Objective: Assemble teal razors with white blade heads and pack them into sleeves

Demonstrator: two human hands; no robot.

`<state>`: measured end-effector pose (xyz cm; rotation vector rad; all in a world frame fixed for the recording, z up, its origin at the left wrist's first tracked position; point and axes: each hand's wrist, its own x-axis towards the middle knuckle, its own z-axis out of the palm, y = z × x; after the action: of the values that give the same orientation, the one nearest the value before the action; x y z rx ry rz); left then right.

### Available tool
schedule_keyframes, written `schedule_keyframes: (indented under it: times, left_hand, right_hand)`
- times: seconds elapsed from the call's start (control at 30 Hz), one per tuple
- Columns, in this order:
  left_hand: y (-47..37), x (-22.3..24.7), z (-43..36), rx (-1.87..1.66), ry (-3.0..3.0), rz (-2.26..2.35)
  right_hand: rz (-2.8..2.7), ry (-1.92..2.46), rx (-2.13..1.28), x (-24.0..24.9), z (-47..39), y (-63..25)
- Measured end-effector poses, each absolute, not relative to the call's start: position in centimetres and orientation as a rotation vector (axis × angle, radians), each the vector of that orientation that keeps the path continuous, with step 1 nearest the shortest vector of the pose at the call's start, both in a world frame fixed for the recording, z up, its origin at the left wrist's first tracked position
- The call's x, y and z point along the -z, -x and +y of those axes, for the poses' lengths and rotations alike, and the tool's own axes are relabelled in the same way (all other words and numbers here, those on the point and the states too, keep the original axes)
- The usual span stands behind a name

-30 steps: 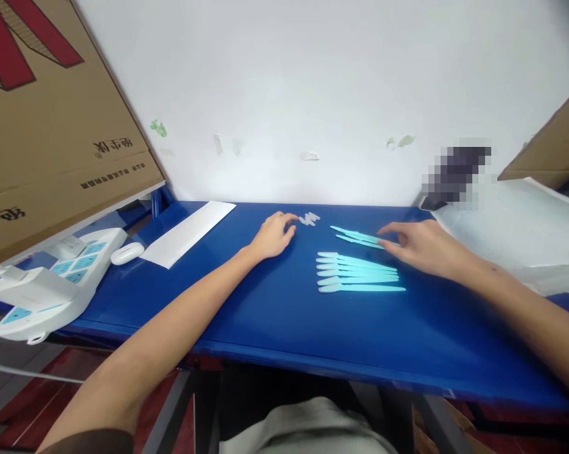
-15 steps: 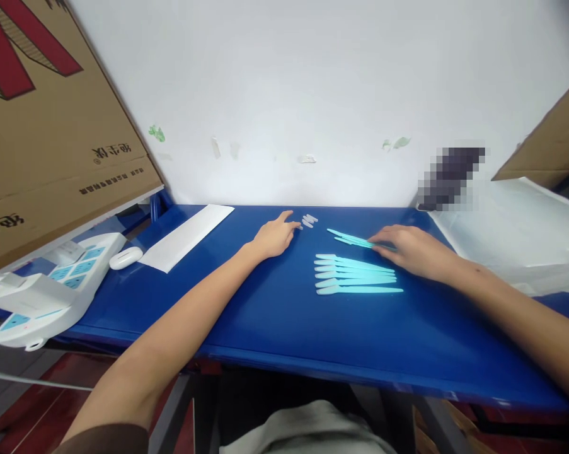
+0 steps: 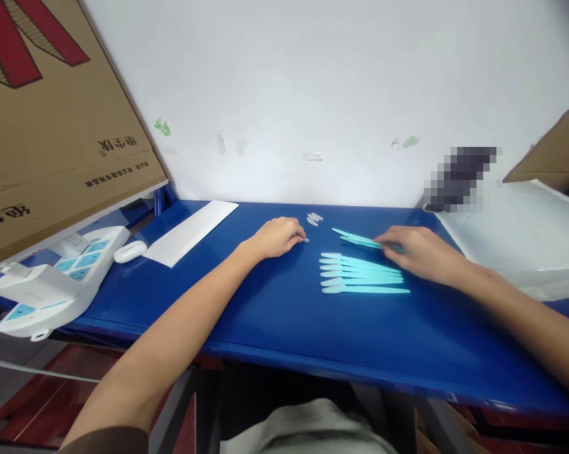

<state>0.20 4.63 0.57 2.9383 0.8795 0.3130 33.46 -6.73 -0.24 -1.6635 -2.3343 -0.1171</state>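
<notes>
Pinched in the fingertips of my left hand [image 3: 279,237] is a small clear plastic cap [image 3: 306,239]. Several similar translucent caps [image 3: 314,218] lie in a loose group just beyond it. My right hand [image 3: 414,249] is closed around the handle ends of a pair of turquoise eyebrow razors [image 3: 357,239], whose blade ends point left. Whether it grips both or only one, I cannot tell. Nearer to me, several more turquoise eyebrow razors [image 3: 364,275] rest side by side in a row on the blue table [image 3: 275,309], with pale covers over their blade ends.
To the left are a white paper strip [image 3: 192,233], a white earbud case [image 3: 130,251] and a power strip [image 3: 102,268] with a plugged-in adapter. A large cardboard box [image 3: 67,126] stands behind them. Clear plastic sheeting [image 3: 525,233] covers the right side; a white wall [image 3: 284,94] rises behind.
My left hand has drawn back toward me from the group of caps, its fingers now closed on one cap. My right hand stays at the razors. The view has shifted slightly.
</notes>
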Motion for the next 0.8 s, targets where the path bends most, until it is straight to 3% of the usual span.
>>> schedule_keyframes:
  times: [0.8]
  left_hand:
    - [-0.37,-0.41,4.56,-0.336,-2.914,0.802]
  right_hand:
    - [-2.211,1.634,-0.004,0.59,-6.46,-33.49]
